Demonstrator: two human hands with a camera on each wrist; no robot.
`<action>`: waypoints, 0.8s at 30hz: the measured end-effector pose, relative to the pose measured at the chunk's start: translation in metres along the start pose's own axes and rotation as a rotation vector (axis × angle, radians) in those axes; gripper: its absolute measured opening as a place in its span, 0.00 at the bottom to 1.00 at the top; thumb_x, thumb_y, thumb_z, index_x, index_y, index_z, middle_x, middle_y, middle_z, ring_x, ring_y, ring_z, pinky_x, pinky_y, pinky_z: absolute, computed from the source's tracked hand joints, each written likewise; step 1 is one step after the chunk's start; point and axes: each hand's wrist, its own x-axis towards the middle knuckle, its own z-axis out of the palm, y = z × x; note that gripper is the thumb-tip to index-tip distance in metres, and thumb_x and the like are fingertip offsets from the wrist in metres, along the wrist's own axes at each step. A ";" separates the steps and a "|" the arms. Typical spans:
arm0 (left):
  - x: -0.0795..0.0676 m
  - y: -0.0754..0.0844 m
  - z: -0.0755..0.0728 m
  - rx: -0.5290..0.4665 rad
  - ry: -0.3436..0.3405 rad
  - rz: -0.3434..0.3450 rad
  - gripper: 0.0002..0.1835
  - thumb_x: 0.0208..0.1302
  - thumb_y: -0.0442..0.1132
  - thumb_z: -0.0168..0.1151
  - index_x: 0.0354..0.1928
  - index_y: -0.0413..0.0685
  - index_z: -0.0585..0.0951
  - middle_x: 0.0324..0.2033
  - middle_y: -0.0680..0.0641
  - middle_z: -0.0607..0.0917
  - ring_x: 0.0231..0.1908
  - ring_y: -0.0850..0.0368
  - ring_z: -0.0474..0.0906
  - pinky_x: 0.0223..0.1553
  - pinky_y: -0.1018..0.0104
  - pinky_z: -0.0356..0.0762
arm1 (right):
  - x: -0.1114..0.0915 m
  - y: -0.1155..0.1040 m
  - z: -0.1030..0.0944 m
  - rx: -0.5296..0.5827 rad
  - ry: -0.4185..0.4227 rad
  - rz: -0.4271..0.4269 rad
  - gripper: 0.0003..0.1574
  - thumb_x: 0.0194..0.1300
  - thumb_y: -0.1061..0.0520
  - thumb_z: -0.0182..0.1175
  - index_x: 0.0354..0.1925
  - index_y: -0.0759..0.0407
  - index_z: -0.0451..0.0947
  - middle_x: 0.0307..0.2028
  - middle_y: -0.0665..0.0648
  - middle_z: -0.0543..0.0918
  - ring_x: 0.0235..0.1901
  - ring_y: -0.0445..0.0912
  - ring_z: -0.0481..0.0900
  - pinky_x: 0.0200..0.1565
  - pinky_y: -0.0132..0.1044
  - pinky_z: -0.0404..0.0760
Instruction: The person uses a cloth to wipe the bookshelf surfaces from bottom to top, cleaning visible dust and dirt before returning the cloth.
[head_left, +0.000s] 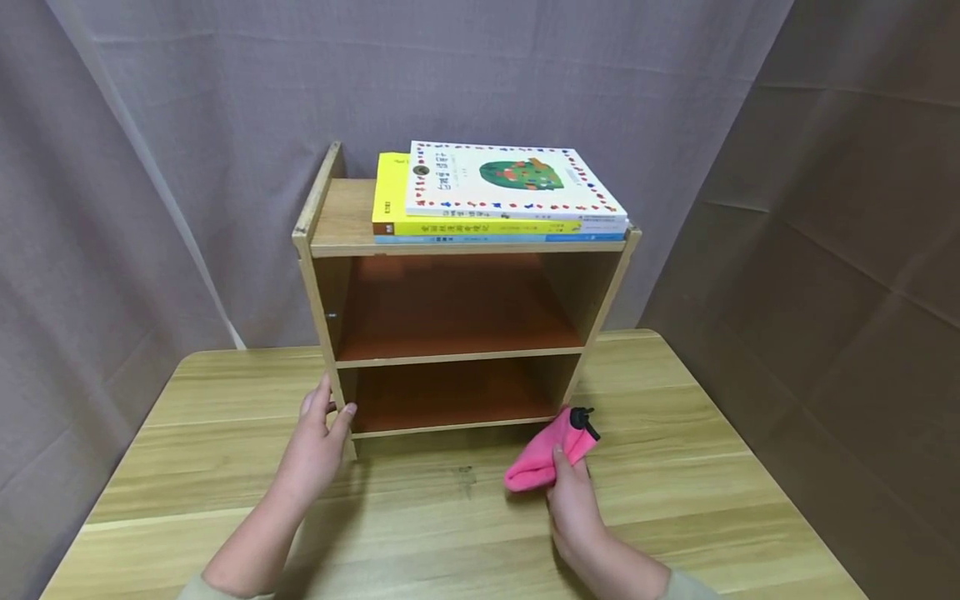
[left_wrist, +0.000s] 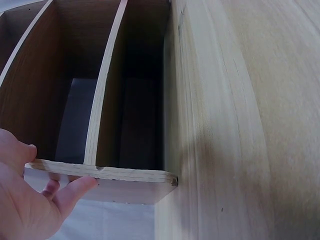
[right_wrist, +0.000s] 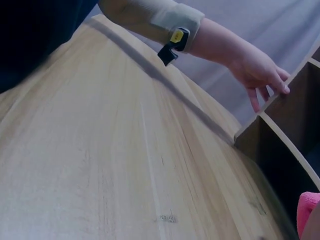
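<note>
A small wooden shelf unit [head_left: 465,357] stands on the table in the head view. My left hand [head_left: 309,450] grips its left side panel low down, thumb over the front edge and fingers along the outer face, as the left wrist view also shows. In my right hand [head_left: 576,508] is a bunched pink fabric pouch [head_left: 536,462] with a black cord end, pinched under the thumb. The pouch is beside the unit's lower right front corner, overlapping it in the head view. Only a bit of pink fabric [right_wrist: 307,210] shows in the right wrist view.
Several books [head_left: 517,179] lie stacked flat on the unit's top board, a white one uppermost. Wood-grain table [head_left: 450,517] runs in front of the unit. Grey curtain [head_left: 525,67] hangs behind, and a darker cloth wall [head_left: 840,208] is on the right.
</note>
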 end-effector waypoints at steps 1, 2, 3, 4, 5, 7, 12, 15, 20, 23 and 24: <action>0.000 0.000 0.000 -0.002 0.001 0.001 0.38 0.78 0.47 0.48 0.80 0.55 0.40 0.74 0.41 0.53 0.70 0.38 0.57 0.65 0.38 0.62 | -0.001 0.000 0.001 0.002 -0.002 -0.005 0.36 0.82 0.52 0.32 0.79 0.54 0.33 0.78 0.60 0.40 0.76 0.53 0.37 0.74 0.54 0.39; 0.000 0.000 0.000 -0.004 0.001 0.003 0.38 0.78 0.46 0.48 0.80 0.55 0.40 0.75 0.41 0.53 0.70 0.37 0.57 0.65 0.38 0.62 | -0.002 0.000 0.002 0.007 0.001 -0.006 0.35 0.82 0.52 0.33 0.79 0.55 0.35 0.77 0.61 0.44 0.76 0.53 0.40 0.74 0.53 0.40; -0.001 0.000 0.000 -0.007 0.003 0.005 0.38 0.78 0.46 0.48 0.80 0.56 0.40 0.75 0.41 0.53 0.70 0.37 0.57 0.65 0.37 0.62 | -0.004 0.000 0.002 0.007 0.002 -0.009 0.34 0.82 0.52 0.33 0.79 0.56 0.37 0.76 0.61 0.47 0.75 0.53 0.43 0.74 0.52 0.41; -0.001 0.001 0.000 -0.008 0.003 0.007 0.38 0.78 0.46 0.48 0.80 0.56 0.40 0.75 0.41 0.53 0.70 0.37 0.57 0.65 0.37 0.62 | -0.005 -0.001 0.003 0.007 0.007 -0.009 0.33 0.82 0.52 0.33 0.78 0.58 0.40 0.74 0.62 0.51 0.74 0.52 0.47 0.74 0.51 0.43; -0.001 0.001 0.000 -0.010 0.003 0.008 0.38 0.78 0.46 0.48 0.80 0.56 0.40 0.75 0.41 0.53 0.70 0.37 0.57 0.65 0.37 0.62 | -0.006 -0.001 0.004 0.003 0.011 -0.009 0.32 0.82 0.52 0.33 0.77 0.59 0.43 0.72 0.62 0.55 0.72 0.51 0.50 0.74 0.50 0.44; -0.001 0.001 0.000 -0.014 0.003 0.009 0.37 0.78 0.46 0.47 0.80 0.57 0.41 0.75 0.41 0.53 0.70 0.37 0.57 0.65 0.37 0.62 | -0.008 -0.002 0.006 -0.001 0.017 -0.011 0.30 0.82 0.52 0.33 0.75 0.60 0.47 0.68 0.62 0.60 0.70 0.50 0.55 0.73 0.49 0.47; -0.001 0.002 0.000 -0.020 0.000 0.006 0.37 0.78 0.47 0.47 0.80 0.57 0.41 0.75 0.41 0.52 0.70 0.37 0.57 0.65 0.38 0.62 | -0.012 -0.003 0.009 -0.016 0.006 -0.004 0.26 0.82 0.50 0.35 0.68 0.63 0.54 0.64 0.64 0.63 0.70 0.51 0.54 0.73 0.52 0.46; -0.001 0.001 0.000 -0.017 0.000 0.006 0.37 0.78 0.47 0.47 0.80 0.57 0.41 0.75 0.41 0.52 0.70 0.36 0.57 0.65 0.38 0.62 | -0.013 -0.002 0.011 -0.050 -0.009 -0.012 0.25 0.81 0.51 0.36 0.67 0.65 0.57 0.63 0.65 0.64 0.71 0.51 0.51 0.73 0.53 0.44; 0.000 -0.001 -0.001 -0.006 0.000 0.012 0.38 0.78 0.48 0.47 0.80 0.55 0.40 0.75 0.40 0.51 0.70 0.35 0.57 0.65 0.38 0.62 | -0.011 0.001 0.015 -0.120 -0.038 -0.030 0.22 0.81 0.53 0.38 0.61 0.67 0.64 0.37 0.63 0.84 0.56 0.50 0.76 0.70 0.43 0.54; 0.000 -0.001 -0.001 -0.005 -0.004 0.010 0.38 0.78 0.48 0.47 0.79 0.53 0.40 0.75 0.39 0.50 0.70 0.35 0.56 0.66 0.38 0.61 | -0.012 0.004 0.020 -0.179 -0.098 -0.019 0.19 0.81 0.52 0.39 0.54 0.66 0.66 0.25 0.64 0.85 0.41 0.53 0.84 0.65 0.39 0.56; 0.000 -0.001 -0.001 -0.004 -0.006 0.007 0.39 0.78 0.49 0.47 0.79 0.53 0.39 0.75 0.39 0.50 0.70 0.36 0.56 0.66 0.38 0.61 | -0.013 0.005 0.022 -0.203 -0.115 -0.020 0.19 0.81 0.52 0.40 0.53 0.66 0.67 0.25 0.65 0.85 0.41 0.53 0.84 0.66 0.40 0.55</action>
